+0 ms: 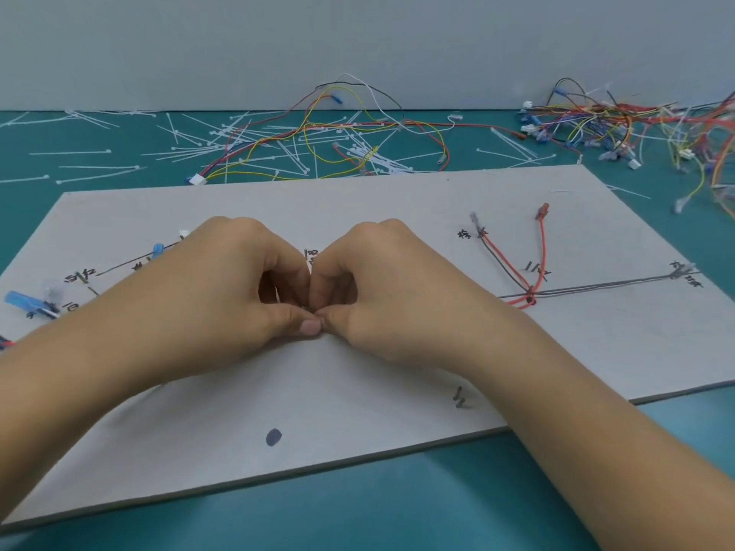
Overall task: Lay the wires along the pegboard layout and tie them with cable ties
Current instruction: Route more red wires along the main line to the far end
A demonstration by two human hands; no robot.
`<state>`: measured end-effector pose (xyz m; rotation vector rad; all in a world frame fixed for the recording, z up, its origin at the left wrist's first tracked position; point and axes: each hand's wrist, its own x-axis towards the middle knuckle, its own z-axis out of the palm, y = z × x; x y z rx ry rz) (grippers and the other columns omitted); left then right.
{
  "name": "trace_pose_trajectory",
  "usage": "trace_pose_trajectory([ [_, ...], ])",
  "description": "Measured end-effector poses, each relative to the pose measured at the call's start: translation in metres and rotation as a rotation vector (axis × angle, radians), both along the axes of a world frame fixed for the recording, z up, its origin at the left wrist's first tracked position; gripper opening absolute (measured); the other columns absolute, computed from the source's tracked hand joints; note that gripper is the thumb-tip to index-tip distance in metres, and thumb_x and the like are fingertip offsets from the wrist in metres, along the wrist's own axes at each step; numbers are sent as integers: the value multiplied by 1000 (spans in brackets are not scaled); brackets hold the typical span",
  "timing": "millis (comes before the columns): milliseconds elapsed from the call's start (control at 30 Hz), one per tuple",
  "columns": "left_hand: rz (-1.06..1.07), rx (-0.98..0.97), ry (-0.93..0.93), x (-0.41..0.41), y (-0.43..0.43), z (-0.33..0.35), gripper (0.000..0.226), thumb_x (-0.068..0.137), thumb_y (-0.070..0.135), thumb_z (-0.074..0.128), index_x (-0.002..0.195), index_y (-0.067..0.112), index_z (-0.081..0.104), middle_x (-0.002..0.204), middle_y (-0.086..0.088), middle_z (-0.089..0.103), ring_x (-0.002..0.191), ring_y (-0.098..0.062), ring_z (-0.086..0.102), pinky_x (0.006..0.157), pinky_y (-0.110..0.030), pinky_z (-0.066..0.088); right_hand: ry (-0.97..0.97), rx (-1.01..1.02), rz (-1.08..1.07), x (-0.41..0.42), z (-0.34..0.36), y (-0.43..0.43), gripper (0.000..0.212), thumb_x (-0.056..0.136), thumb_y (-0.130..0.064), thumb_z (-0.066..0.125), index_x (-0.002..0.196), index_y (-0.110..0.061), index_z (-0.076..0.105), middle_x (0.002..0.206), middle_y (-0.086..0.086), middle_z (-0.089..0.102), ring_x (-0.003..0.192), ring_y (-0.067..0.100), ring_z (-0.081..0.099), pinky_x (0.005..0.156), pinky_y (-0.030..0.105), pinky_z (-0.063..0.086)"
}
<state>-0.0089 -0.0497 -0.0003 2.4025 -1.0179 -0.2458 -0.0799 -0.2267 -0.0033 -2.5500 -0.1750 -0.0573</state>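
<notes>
One head view, forward and down

The camera sits on the person's head and looks down at the board [397, 216], very near the left hand [222, 288] and right hand [397, 288]. The table [397, 511] runs away to the wall [358, 41].

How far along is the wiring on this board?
Done: red and grey wires lie along the drawn lines on the right side of the board, and blue terminals sit by the left labels. In hand: the left hand and right hand pinch together at mid-board; what they hold is hidden. Left: loose cable ties and a wire pile lie on the mat behind; no fastened tie is plainly visible.
</notes>
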Motion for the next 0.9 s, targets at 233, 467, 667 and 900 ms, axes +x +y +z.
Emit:
trace_pose_trajectory([
  [233, 44, 92, -108, -11, -6, -1, 18, 77, 34, 87, 67, 31, 72, 68, 24, 66, 73, 1, 62, 58, -26, 49, 106, 76, -106, -4, 25, -39, 15, 82, -16, 72, 87, -30, 74, 81, -13, 74, 67, -3, 66, 58, 14, 51],
  [467, 69, 47, -155, -17, -6, -7, 28, 82, 29, 83, 67, 28, 60, 67, 13, 59, 68, -3, 55, 63, -33, 48, 47, -184, -517, -34, 33, -109, 11, 79, -22, 78, 70, -29, 75, 65, -15, 70, 63, -3, 62, 54, 16, 40],
  [667, 28, 36, -184, -20, -11, -12, 40, 81, 12, 83, 64, 25, 49, 71, 11, 53, 72, -5, 51, 66, -37, 45, 93, -66, -429, -67, 24, -99, 6, 74, -40, 79, 73, -34, 75, 68, -21, 70, 64, -2, 64, 56, 15, 49],
  [900, 29, 16, -203, -20, -14, -14, 42, 76, 1, 84, 60, 22, 50, 65, 9, 51, 65, -5, 49, 57, -27, 35, -2, -135, -296, -46, 7, -56, 9, 85, -28, 78, 87, -21, 73, 72, -11, 66, 79, 10, 60, 76, 29, 54],
])
